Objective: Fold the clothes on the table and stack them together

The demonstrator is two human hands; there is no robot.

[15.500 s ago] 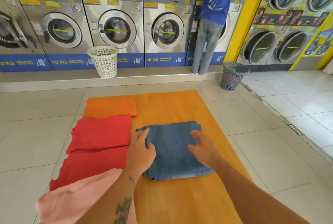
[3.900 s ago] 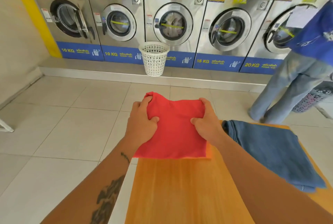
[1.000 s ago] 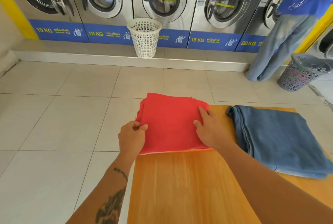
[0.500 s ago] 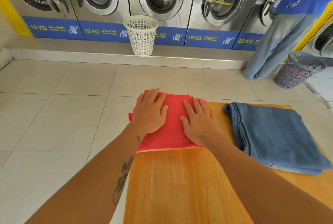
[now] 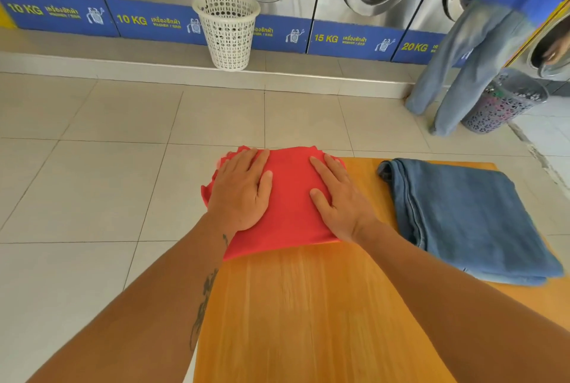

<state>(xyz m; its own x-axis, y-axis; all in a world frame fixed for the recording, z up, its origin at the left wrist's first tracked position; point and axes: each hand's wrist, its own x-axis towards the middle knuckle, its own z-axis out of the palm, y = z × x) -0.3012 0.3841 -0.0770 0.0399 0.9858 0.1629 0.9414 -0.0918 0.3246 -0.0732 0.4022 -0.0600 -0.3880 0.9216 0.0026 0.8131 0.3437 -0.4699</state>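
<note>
Two folded garments laid on one orange wooden table (image 5: pixel 308 314), one red cloth (image 5: pixel 291 197) at the far left corner, pressed flat under left hand (image 5: pixel 239 194) and right hand (image 5: pixel 340 202), both spread open, one blue jeans (image 5: pixel 468 219) well right, two baskets seen on the floor.

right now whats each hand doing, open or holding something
Left hand: open, flat, palm down on the folded red garment, holding nothing.
Right hand: open, flat on the same red garment, holding nothing.
</note>
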